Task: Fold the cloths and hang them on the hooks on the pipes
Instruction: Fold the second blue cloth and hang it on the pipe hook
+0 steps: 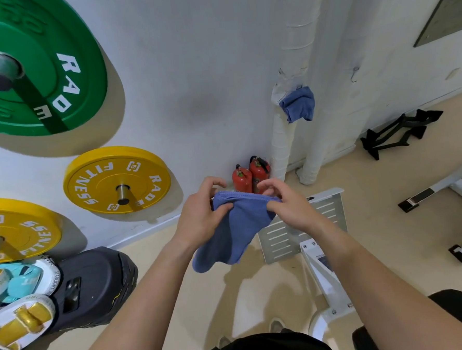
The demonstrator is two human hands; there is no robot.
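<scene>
The green weight plate (64, 76) on the wall carries big white letters "RADE"; a dark strap crosses the last letter. The yellow weight plate (103, 180) below it reads "RADE" and "FITNESS" in white. The second yellow plate (30, 227), at the left edge, shows "FITNESS". The small print on the white rim (55, 277) under it is too blurred to read.

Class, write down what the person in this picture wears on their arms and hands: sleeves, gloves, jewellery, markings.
Nothing is worn on either. The left hand and right hand have no gloves or visible rings. Both forearms show no sleeves, watch or bands up to the frame edge. Black clothing shows only at the bottom.
</scene>
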